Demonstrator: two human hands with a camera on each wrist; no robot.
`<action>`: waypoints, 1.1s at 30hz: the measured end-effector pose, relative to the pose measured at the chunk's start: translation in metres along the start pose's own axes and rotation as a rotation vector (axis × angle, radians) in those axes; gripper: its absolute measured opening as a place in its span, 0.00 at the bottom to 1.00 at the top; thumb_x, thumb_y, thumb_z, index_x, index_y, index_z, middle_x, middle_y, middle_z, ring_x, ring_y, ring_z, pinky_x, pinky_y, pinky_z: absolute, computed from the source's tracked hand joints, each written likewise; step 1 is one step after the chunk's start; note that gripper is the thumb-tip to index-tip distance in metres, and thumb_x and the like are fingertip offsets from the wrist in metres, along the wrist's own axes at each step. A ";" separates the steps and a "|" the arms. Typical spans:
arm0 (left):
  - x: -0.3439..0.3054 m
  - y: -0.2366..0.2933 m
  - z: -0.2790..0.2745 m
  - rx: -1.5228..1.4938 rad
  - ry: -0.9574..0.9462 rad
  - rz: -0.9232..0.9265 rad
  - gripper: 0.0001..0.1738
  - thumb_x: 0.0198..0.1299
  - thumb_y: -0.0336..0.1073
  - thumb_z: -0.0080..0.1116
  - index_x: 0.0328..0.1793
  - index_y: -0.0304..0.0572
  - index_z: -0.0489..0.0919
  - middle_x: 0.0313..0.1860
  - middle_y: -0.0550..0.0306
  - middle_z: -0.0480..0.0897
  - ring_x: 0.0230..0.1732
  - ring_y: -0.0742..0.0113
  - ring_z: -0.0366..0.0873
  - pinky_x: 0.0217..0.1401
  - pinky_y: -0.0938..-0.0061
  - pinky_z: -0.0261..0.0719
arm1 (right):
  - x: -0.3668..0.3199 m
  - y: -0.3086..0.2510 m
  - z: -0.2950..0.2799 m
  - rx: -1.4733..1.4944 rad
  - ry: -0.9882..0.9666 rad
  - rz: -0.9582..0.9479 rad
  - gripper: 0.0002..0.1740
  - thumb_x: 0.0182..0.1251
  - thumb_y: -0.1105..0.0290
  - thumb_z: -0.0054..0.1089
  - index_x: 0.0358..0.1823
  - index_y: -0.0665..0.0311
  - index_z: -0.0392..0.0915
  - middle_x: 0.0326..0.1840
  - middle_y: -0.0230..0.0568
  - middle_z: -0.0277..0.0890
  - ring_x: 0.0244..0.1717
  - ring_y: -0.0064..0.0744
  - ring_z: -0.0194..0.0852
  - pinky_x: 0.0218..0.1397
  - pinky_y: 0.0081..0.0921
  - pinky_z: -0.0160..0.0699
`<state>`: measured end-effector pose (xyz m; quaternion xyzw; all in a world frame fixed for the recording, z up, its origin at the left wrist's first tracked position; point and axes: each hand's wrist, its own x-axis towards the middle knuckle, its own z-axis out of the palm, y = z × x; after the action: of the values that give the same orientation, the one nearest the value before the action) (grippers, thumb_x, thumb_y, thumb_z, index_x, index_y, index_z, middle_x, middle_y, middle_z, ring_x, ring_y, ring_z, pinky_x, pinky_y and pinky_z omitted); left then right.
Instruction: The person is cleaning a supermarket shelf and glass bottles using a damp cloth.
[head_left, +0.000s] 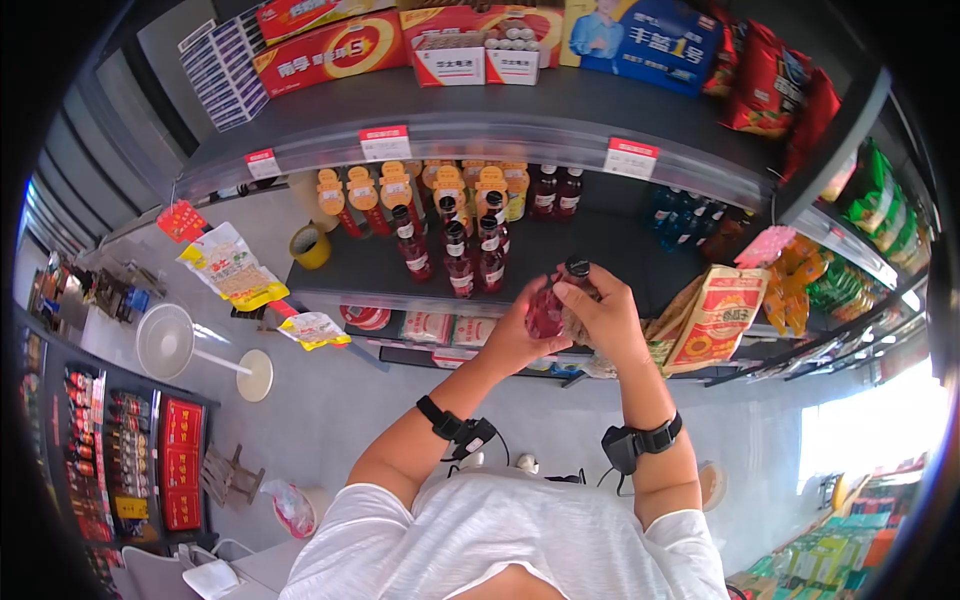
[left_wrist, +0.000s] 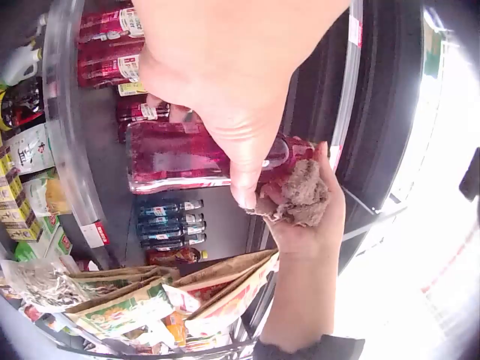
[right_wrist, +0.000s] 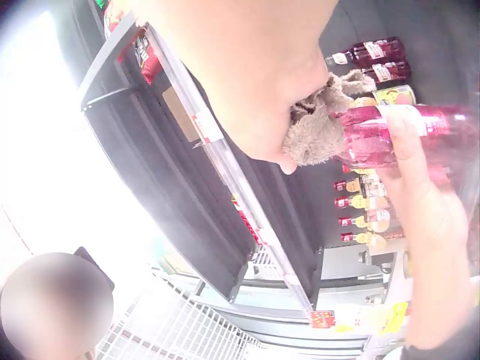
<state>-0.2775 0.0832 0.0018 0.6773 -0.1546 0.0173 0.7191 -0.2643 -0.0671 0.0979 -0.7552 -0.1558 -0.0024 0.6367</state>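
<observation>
My left hand [head_left: 528,328] grips a bottle of dark pink drink [head_left: 545,312] around its body, tilted in front of the shelf. The dark cap [head_left: 577,266] points up and away from me in the head view. A fuzzy grey-brown cloth [left_wrist: 304,196] is bunched in my right hand [head_left: 608,318], which holds it against the bottle's neck end. In the right wrist view the cloth wraps that end, and the left fingers [right_wrist: 405,135] lie across the bottle's side. Several similar pink bottles [head_left: 458,262] stand on the shelf to the left of my hands.
Behind those bottles are rows with orange neck tags [head_left: 395,185]. Blue bottles [head_left: 680,218] stand farther right. Paper snack bags [head_left: 718,318] hang close to my right forearm. An upper shelf edge [head_left: 500,135] with price labels runs above. A yellow tape roll [head_left: 310,247] sits at the shelf's left end.
</observation>
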 end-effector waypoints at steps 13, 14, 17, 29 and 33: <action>-0.038 0.010 -0.003 0.025 -0.163 -0.121 0.41 0.48 0.28 0.71 0.68 0.40 0.63 0.53 0.59 0.75 0.53 0.71 0.74 0.57 0.71 0.75 | -0.036 -0.041 -0.033 1.007 0.300 0.212 0.13 0.70 0.60 0.58 0.46 0.61 0.78 0.43 0.38 0.77 0.44 0.27 0.77 0.44 0.29 0.78; -0.039 0.007 -0.006 0.004 -0.188 -0.135 0.41 0.48 0.28 0.71 0.69 0.40 0.63 0.53 0.58 0.75 0.53 0.71 0.74 0.57 0.71 0.75 | -0.038 -0.057 -0.020 0.889 0.315 0.130 0.13 0.69 0.60 0.58 0.46 0.62 0.78 0.44 0.38 0.77 0.44 0.27 0.77 0.44 0.28 0.78; -0.044 0.008 -0.007 0.025 -0.211 -0.068 0.40 0.48 0.27 0.70 0.68 0.40 0.63 0.54 0.57 0.75 0.53 0.70 0.74 0.58 0.70 0.75 | -0.044 -0.057 -0.002 0.197 0.126 -0.100 0.15 0.66 0.64 0.62 0.49 0.65 0.77 0.46 0.35 0.74 0.47 0.24 0.76 0.50 0.26 0.76; -0.060 0.013 -0.031 0.322 -0.121 0.155 0.36 0.43 0.27 0.72 0.62 0.40 0.69 0.52 0.54 0.75 0.55 0.63 0.76 0.59 0.69 0.75 | -0.041 -0.038 0.028 0.531 0.062 0.164 0.15 0.63 0.74 0.59 0.51 0.68 0.74 0.38 0.42 0.79 0.31 0.29 0.81 0.37 0.24 0.79; -0.059 0.033 -0.030 0.354 -0.227 0.218 0.37 0.43 0.26 0.72 0.62 0.39 0.68 0.52 0.55 0.73 0.57 0.65 0.74 0.59 0.69 0.74 | -0.042 -0.027 0.023 0.848 0.013 0.296 0.12 0.65 0.71 0.56 0.48 0.67 0.74 0.42 0.46 0.79 0.34 0.36 0.81 0.38 0.28 0.80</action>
<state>-0.3357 0.1265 0.0185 0.7697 -0.3013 0.0455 0.5610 -0.3150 -0.0510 0.1110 -0.4415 -0.0292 0.1482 0.8845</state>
